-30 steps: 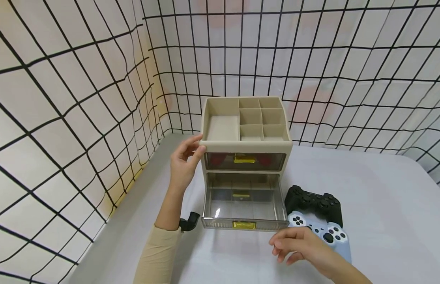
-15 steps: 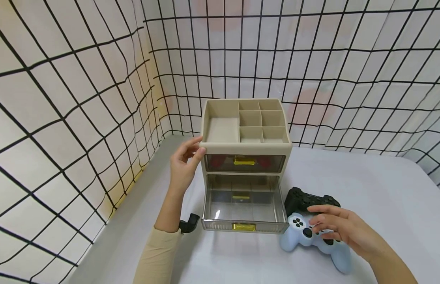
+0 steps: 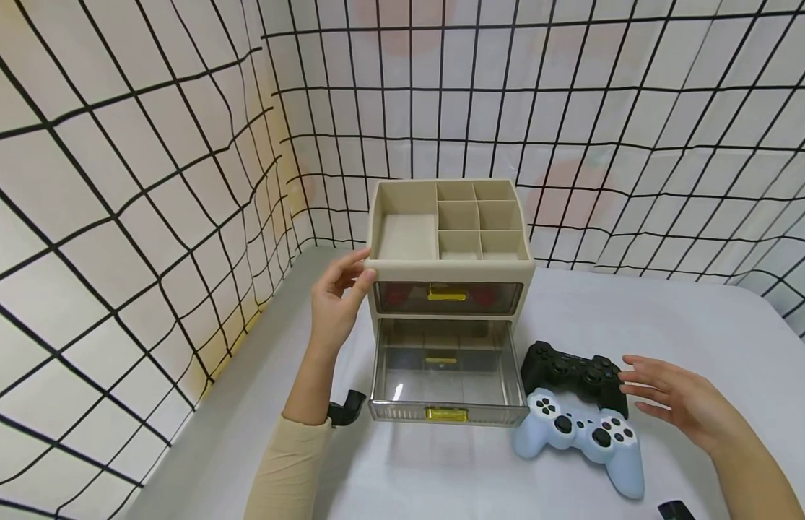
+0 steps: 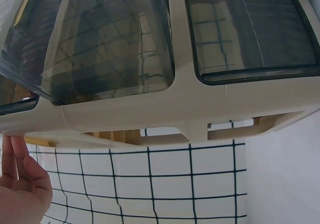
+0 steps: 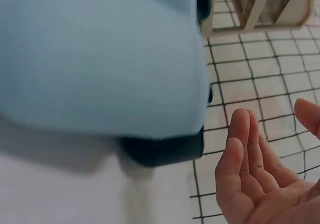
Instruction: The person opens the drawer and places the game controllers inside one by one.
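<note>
A beige desktop organizer (image 3: 450,271) has its lower clear drawer (image 3: 441,413) pulled out, with no objects visible in it. Its upper drawer (image 3: 402,297) is closed, with red shapes showing dimly through the front. My left hand (image 3: 336,307) touches the organizer's left front edge, thumb near the corner; the left wrist view shows its fingers fairly straight. To the right of the drawer lie a black game controller (image 3: 571,368) and, in front, a light blue game controller (image 3: 590,433). My right hand (image 3: 691,404) hovers just right of them, fingers loosely extended, holding nothing.
A curved black object (image 3: 346,409) lies beside my left forearm. Another black piece (image 3: 676,510) shows at the bottom edge, cut off. Black wire grid panels (image 3: 411,137) stand behind and to the left of the white tabletop (image 3: 668,318).
My right hand has moved right and slightly away from me, from the drawer's front corner across the controllers to their right side. My left hand and the drawers stay put.
</note>
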Action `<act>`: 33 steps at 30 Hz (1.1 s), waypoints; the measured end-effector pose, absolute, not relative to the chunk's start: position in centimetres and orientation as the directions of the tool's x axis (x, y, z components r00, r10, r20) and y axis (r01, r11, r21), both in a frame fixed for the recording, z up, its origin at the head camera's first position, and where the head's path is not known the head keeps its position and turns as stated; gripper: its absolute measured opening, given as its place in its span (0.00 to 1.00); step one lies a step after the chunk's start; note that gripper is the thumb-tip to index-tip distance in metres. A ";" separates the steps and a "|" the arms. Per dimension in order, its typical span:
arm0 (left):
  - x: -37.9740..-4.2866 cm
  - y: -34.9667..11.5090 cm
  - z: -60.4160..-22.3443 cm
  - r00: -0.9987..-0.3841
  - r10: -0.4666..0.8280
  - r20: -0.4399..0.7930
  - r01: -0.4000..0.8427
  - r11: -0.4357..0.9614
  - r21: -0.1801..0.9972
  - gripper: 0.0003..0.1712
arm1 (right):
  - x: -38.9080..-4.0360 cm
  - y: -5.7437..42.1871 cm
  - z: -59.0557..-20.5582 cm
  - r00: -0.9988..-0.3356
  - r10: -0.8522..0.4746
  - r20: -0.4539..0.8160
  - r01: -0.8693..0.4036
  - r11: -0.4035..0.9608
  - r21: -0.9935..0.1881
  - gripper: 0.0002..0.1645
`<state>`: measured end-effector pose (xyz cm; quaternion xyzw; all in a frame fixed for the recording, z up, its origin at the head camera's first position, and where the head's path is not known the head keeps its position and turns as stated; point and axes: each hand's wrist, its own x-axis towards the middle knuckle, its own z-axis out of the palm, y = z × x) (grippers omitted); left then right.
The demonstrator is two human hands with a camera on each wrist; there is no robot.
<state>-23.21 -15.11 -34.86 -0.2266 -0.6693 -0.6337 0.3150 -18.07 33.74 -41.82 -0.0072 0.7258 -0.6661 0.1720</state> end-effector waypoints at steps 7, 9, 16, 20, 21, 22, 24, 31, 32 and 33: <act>-23.2 -15.1 -34.9 -0.701 -0.095 0.707 0.701 0.089 0.707 0.18 | -19.5 35.0 -43.5 -0.926 -0.156 -0.343 0.321 0.150 -0.935 0.14; -23.2 -15.1 -34.9 -0.702 -0.096 0.706 0.700 0.090 0.708 0.18 | -19.7 35.3 -44.0 -0.923 -0.153 -0.353 0.331 0.150 -0.932 0.14; -23.2 -15.1 -34.9 -0.701 -0.096 0.707 0.701 0.087 0.708 0.18 | -20.4 35.8 -45.0 -0.891 -0.145 -0.430 0.403 0.183 -0.897 0.13; -23.3 -15.1 -34.9 -0.695 -0.093 0.713 0.708 0.084 0.701 0.18 | -20.7 35.5 -45.0 -0.884 -0.133 -0.447 0.416 0.208 -0.885 0.12; -23.3 -15.1 -34.9 -0.694 -0.094 0.714 0.709 0.082 0.700 0.18 | -20.8 35.5 -45.1 -0.886 -0.131 -0.445 0.413 0.215 -0.885 0.12; -23.3 -15.1 -34.9 -0.695 -0.094 0.713 0.709 0.081 0.701 0.18 | -20.9 35.5 -45.2 -0.887 -0.127 -0.444 0.411 0.222 -0.884 0.12; -23.2 -15.1 -34.9 -0.694 -0.094 0.713 0.709 0.082 0.701 0.18 | -21.2 35.5 -45.3 -0.890 -0.118 -0.441 0.405 0.242 -0.882 0.11; -23.1 -15.0 -34.7 -0.699 -0.101 0.708 0.703 0.089 0.706 0.18 | -22.0 34.4 -45.5 -0.883 -0.071 -0.465 0.412 0.358 -0.838 0.45; -23.1 -15.0 -34.7 -0.701 -0.102 0.706 0.700 0.090 0.708 0.18 | -22.1 34.2 -45.4 -0.881 -0.071 -0.467 0.409 0.383 -0.828 0.48; -23.1 -15.0 -34.7 -0.703 -0.104 0.704 0.698 0.090 0.711 0.18 | -22.1 34.0 -45.3 -0.880 -0.071 -0.470 0.404 0.408 -0.819 0.50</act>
